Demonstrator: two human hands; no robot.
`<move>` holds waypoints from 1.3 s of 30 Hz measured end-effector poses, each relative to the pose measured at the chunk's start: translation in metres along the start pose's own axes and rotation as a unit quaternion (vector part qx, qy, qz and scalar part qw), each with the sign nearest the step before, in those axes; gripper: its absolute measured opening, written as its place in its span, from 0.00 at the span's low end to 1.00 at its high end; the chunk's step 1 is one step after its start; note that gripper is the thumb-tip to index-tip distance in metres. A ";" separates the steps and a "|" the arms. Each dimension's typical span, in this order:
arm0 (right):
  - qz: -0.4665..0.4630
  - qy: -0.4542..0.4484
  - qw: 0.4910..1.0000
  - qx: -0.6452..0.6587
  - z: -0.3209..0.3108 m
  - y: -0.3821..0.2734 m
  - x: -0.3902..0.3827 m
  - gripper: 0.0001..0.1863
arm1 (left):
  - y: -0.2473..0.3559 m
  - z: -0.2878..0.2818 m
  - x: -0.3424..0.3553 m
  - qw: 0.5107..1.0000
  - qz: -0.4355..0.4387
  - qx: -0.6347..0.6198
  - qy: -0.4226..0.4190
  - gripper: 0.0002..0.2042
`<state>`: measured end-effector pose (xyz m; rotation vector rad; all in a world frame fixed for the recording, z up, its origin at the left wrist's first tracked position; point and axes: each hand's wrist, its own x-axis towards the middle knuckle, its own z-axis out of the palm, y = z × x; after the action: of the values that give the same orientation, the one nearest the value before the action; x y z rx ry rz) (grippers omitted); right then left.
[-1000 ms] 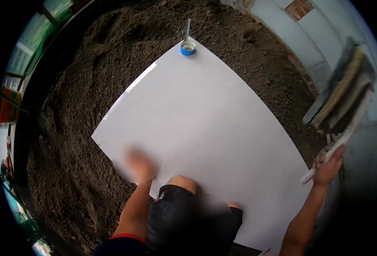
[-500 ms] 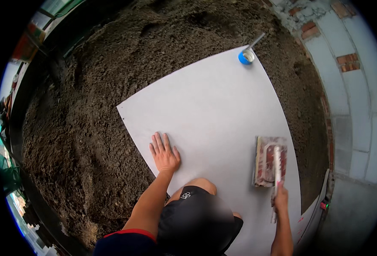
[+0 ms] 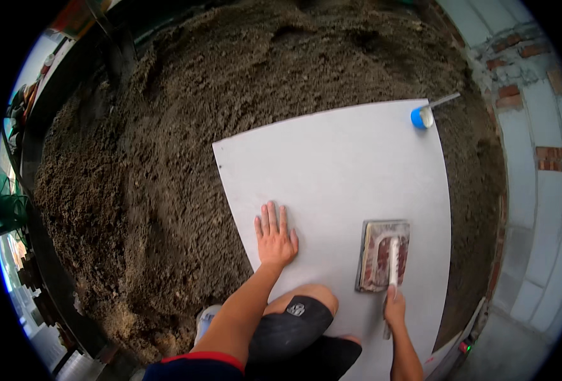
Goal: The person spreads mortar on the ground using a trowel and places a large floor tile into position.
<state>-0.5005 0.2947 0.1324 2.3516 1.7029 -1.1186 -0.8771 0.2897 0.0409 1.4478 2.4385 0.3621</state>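
Observation:
A large white tile slab (image 3: 331, 162) lies on a bed of coarse brown mortar or sand. Flat on its left part rests my left hand (image 3: 277, 244), fingers stretched out and slightly spread. My right hand (image 3: 394, 307) is wrapped round the pale handle of a tile tamper (image 3: 371, 270), which has a broad rectangular head with a worn reddish and whitish top. That head is over the right half of the slab; whether it touches the surface I cannot tell. My knees, in dark shorts, are on the slab's near part.
A blue cup-shaped object (image 3: 419, 119) with a whitish inside stands at the slab's far right corner, beside a thin rod (image 3: 446, 100). Uneven brown mortar or sand (image 3: 154, 190) spreads left and beyond. A block wall (image 3: 523, 190) with brick patches rises at the right.
My view has turned, so the slab appears farther right and lower at its far edge. The tamper has moved left across the slab, closer to my left hand, which stays flat.

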 end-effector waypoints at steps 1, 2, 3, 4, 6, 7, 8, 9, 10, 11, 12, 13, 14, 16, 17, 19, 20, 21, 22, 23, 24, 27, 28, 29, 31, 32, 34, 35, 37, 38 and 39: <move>0.068 -0.040 0.996 0.044 -0.019 -0.013 -0.008 0.31 | -0.002 -0.001 -0.013 1.000 -0.003 0.000 -0.013 0.34; 0.118 -0.068 0.986 0.097 -0.038 -0.048 -0.001 0.32 | -0.006 0.002 -0.017 1.000 -0.007 0.001 -0.020 0.34; 0.092 -0.054 0.988 0.107 -0.054 -0.084 0.007 0.32 | -0.004 0.001 -0.011 1.000 -0.006 -0.002 -0.015 0.34; 0.075 -0.044 0.990 0.115 -0.071 -0.118 0.006 0.32 | -0.005 0.002 -0.015 1.000 -0.006 -0.004 -0.020 0.34; -0.029 0.006 0.989 0.144 -0.107 -0.208 0.007 0.31 | -0.007 0.002 -0.014 1.000 -0.011 -0.012 -0.022 0.34; -0.114 0.030 0.980 0.162 -0.117 -0.252 0.005 0.31 | -0.011 0.001 -0.016 1.000 -0.011 -0.009 -0.023 0.34; -0.202 0.047 0.955 0.213 -0.128 -0.287 0.007 0.30 | -0.014 -0.001 -0.016 1.000 -0.015 -0.005 -0.019 0.34; -0.284 0.068 0.921 0.258 -0.134 -0.311 0.013 0.30 | -0.013 -0.001 -0.016 1.000 -0.014 -0.008 -0.019 0.34; -0.311 0.113 0.900 0.284 -0.125 -0.327 0.023 0.30 | -0.011 -0.001 -0.016 1.000 -0.011 -0.011 -0.023 0.34; -0.337 0.159 0.875 0.309 -0.113 -0.341 0.031 0.30 | -0.009 -0.002 -0.015 1.000 -0.005 -0.016 -0.026 0.34; -0.364 0.199 0.846 0.336 -0.101 -0.348 0.039 0.31 | -0.011 -0.003 -0.013 0.999 -0.003 -0.017 -0.027 0.34; -0.392 0.180 0.847 0.311 -0.078 -0.317 0.061 0.30 | -0.010 -0.003 -0.010 1.000 -0.001 -0.018 -0.024 0.34; -0.292 0.220 0.886 0.286 -0.036 -0.279 0.076 0.29 | -0.009 -0.002 -0.011 1.000 0.001 -0.018 -0.023 0.34; -0.258 0.174 0.950 -0.034 0.014 -0.170 0.114 0.31 | 0.006 0.003 -0.009 0.999 0.014 -0.039 -0.021 0.34; -0.109 0.029 0.993 -0.034 0.027 -0.169 0.101 0.33 | 0.004 0.006 -0.016 0.999 0.008 -0.042 -0.028 0.34; -0.045 -0.027 0.998 0.015 0.014 -0.166 0.088 0.34 | -0.004 0.003 -0.003 0.999 0.001 -0.032 -0.015 0.34; 0.009 -0.061 0.998 0.028 0.001 -0.155 0.070 0.34 | -0.005 0.006 -0.017 0.999 -0.001 -0.029 -0.033 0.33; 0.025 -0.072 0.996 0.054 -0.012 -0.168 0.063 0.34 | -0.007 0.004 -0.017 0.999 -0.002 -0.021 -0.031 0.33; 0.041 -0.083 0.992 0.080 -0.026 -0.186 0.060 0.33 | -0.008 0.003 -0.018 0.999 -0.003 -0.013 -0.030 0.33; 0.054 -0.095 0.988 0.109 -0.040 -0.211 0.052 0.33 | -0.008 0.003 -0.018 0.998 0.039 -0.038 -0.041 0.33; 0.008 -0.079 0.990 0.120 -0.054 -0.243 0.041 0.32 | -0.009 0.005 -0.018 0.995 0.073 -0.052 -0.050 0.32; -0.184 -0.023 0.963 0.198 -0.084 -0.335 0.012 0.32 | -0.015 0.004 -0.024 0.945 0.305 -0.039 -0.114 0.28; -0.253 -0.016 0.933 0.254 -0.088 -0.357 0.007 0.32 | -0.014 0.005 -0.023 0.930 0.349 -0.039 -0.107 0.27; -0.316 -0.010 0.897 0.309 -0.087 -0.375 0.003 0.32 | -0.014 0.008 -0.024 0.913 0.393 -0.041 -0.102 0.26; -0.368 0.055 0.866 0.334 -0.047 -0.391 -0.004 0.32 | -0.018 0.012 -0.037 0.874 0.471 -0.041 -0.114 0.26; -0.410 0.058 0.848 0.330 -0.018 -0.373 0.006 0.31 | -0.019 0.013 -0.041 0.854 0.505 -0.031 -0.119 0.26; -0.440 0.073 0.884 0.138 0.048 -0.281 0.043 0.28 | -0.015 0.014 -0.044 0.817 0.564 -0.017 -0.116 0.27; -0.401 0.119 0.908 0.011 0.078 -0.248 0.051 0.30 | -0.010 0.014 -0.043 0.801 0.588 -0.013 -0.107 0.27; -0.255 -0.069 0.960 -0.097 0.084 -0.216 0.051 0.31 | -0.012 0.016 -0.051 0.780 0.612 -0.003 -0.135 0.27; -0.245 -0.090 0.962 -0.076 0.072 -0.232 0.068 0.32 | -0.008 0.011 -0.025 0.772 0.618 0.026 -0.143 0.26; -0.196 -0.131 0.969 -0.073 0.062 -0.223 0.061 0.33 | 0.000 0.016 -0.044 0.761 0.623 0.017 -0.179 0.26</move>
<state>-0.7115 0.4081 0.1355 1.7344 2.1144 -1.2326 -0.8506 0.2520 0.0310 2.6472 0.8731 0.2239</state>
